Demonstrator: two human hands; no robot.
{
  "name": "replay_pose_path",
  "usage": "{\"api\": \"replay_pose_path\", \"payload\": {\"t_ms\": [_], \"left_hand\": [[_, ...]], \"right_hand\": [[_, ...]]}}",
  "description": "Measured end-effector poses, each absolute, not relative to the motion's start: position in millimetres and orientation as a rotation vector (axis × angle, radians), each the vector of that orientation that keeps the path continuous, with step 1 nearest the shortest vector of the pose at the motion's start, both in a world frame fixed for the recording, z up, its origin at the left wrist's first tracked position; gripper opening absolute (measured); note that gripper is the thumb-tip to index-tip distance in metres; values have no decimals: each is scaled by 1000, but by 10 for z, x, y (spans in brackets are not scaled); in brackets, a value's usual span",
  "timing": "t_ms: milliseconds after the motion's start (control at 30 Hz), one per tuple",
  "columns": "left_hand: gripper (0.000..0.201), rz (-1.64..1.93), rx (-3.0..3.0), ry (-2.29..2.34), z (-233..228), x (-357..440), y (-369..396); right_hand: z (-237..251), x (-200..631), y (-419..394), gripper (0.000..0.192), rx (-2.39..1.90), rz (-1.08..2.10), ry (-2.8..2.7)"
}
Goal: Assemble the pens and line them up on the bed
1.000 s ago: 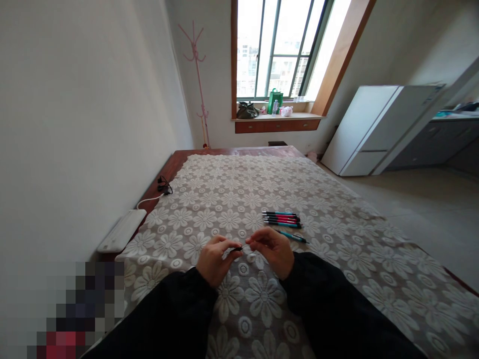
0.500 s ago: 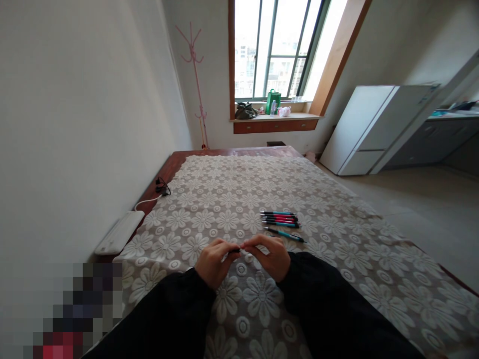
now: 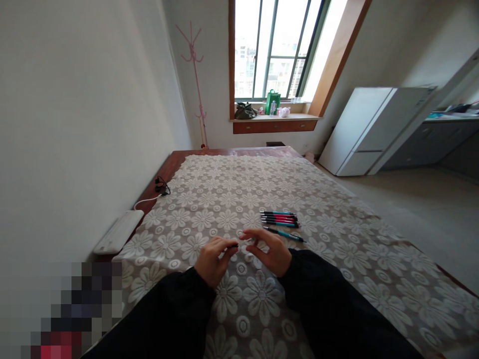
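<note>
Small dark part is pinched in the fingertips of the left hand, most of it covered, so I honestly can't tell you what it is.

Going left to right: far left there's a flat white box at the edge of the worktop, white lead running off it toward a bunched black cable. Then the left hand, thumb and index pressed together on that dark bit, its end poking out toward the other hand. Next the right hand, fingers spread, with a gap between index and thumb. They're just to the right of the part and not touching it. Past those fingertips, a lone teal and black pen lies at a slant on the flowery cloth, and just beyond it a row of pens, teal and red with black, side by side.
</note>
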State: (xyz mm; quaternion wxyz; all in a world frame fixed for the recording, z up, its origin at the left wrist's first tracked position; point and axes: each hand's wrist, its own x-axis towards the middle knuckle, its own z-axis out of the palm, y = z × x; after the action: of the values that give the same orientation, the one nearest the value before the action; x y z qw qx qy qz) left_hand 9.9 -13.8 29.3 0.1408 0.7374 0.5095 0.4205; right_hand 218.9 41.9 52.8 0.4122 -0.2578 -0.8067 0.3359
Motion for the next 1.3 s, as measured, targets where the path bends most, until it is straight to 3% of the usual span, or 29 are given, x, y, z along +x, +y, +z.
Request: {"api": "replay_pose_path", "payload": {"t_ms": [233, 500, 1300], "left_hand": [[17, 1211, 2084, 1535, 312, 112, -139], [15, 1167, 2103, 1528, 351, 119, -145], [13, 1060, 2226, 1570, 349, 107, -147]], "right_hand": [[451, 2348, 611, 19, -707, 361, -2586], [457, 2359, 622, 4, -723, 413, -2382], [586, 2285, 499, 11, -575, 548, -2176]]}}
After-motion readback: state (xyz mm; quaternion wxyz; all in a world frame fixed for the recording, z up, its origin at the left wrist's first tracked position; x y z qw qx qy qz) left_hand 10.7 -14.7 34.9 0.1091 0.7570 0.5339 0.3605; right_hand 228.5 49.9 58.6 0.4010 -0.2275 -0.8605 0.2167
